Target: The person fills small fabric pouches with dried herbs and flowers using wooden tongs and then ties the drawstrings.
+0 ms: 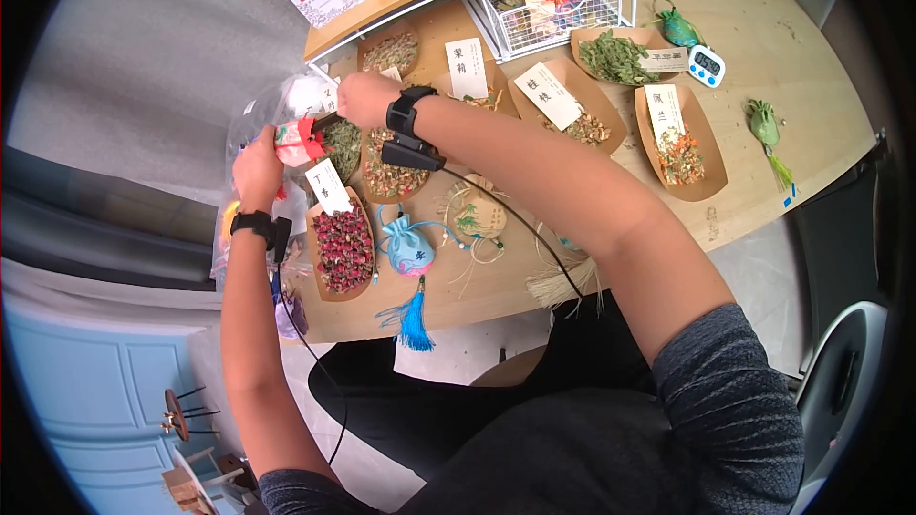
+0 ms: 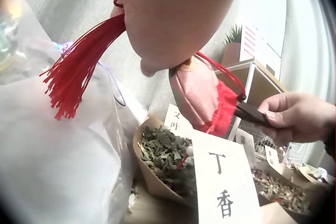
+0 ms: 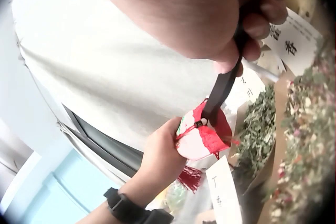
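My left hand (image 1: 258, 170) grips a pink drawstring sachet (image 2: 194, 92) with a ruffled red mouth. A red tassel (image 2: 86, 64) hangs from it on the near side in the left wrist view. In my right hand (image 1: 368, 98) is the handle of a dark, flat tool (image 3: 224, 87), pinched between thumb and fingers. Its far end goes into the sachet's mouth and is hidden there. Just below the hands stand a paper tray of dried green leaves (image 2: 165, 153) and a white label card (image 2: 223, 182).
A clear plastic bag (image 2: 58, 155) lies beside the left hand. Nearer the body are a tray of dried red buds (image 1: 343, 253) and a blue tasselled sachet (image 1: 408, 250). More herb trays (image 1: 682, 157) line the table, with a wire basket (image 1: 558, 29) and timer (image 1: 706, 67) behind.
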The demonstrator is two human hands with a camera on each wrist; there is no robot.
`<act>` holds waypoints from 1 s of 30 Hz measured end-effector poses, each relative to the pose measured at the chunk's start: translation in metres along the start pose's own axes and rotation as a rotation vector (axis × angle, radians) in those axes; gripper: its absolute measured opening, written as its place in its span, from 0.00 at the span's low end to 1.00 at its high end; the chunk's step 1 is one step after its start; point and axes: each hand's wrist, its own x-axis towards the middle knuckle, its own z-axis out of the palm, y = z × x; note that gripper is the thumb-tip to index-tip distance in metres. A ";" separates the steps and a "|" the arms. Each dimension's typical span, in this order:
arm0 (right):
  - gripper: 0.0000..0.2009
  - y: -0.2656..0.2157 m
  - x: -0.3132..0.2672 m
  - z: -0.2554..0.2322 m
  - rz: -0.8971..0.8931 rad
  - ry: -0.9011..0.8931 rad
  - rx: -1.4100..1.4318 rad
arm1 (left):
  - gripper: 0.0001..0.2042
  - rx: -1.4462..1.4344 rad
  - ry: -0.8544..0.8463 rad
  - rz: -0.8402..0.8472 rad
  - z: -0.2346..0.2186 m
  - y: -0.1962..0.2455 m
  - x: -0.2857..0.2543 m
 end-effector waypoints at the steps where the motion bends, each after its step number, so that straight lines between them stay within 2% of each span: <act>1: 0.06 0.000 0.000 0.005 -0.074 0.051 0.075 | 0.10 -0.018 -0.015 -0.006 -0.004 0.004 0.001; 2: 0.04 -0.002 -0.003 0.012 -0.005 0.061 0.209 | 0.11 -0.052 -0.023 -0.005 -0.007 0.008 0.001; 9: 0.04 -0.014 -0.012 0.034 -0.121 0.335 0.184 | 0.20 -0.330 -0.075 0.044 0.004 0.004 0.001; 12: 0.05 -0.022 -0.019 0.021 -0.098 0.259 0.027 | 0.20 -0.381 -0.105 0.042 0.020 -0.011 0.004; 15: 0.08 -0.021 -0.013 0.025 -0.018 0.229 -0.057 | 0.22 -0.387 -0.126 0.009 0.013 -0.009 0.000; 19: 0.08 -0.022 -0.015 0.024 -0.047 0.217 -0.001 | 0.30 -0.470 -0.171 -0.013 -0.007 0.002 -0.005; 22: 0.08 -0.023 -0.016 0.024 -0.040 0.209 0.039 | 0.36 -0.632 -0.201 0.002 0.001 -0.004 -0.002; 27: 0.08 -0.023 -0.016 0.027 -0.025 0.136 0.130 | 0.41 -0.641 -0.142 0.043 -0.005 0.006 -0.005; 30: 0.07 -0.020 -0.014 0.035 -0.071 0.213 0.191 | 0.43 -0.601 -0.179 0.010 -0.011 0.012 -0.003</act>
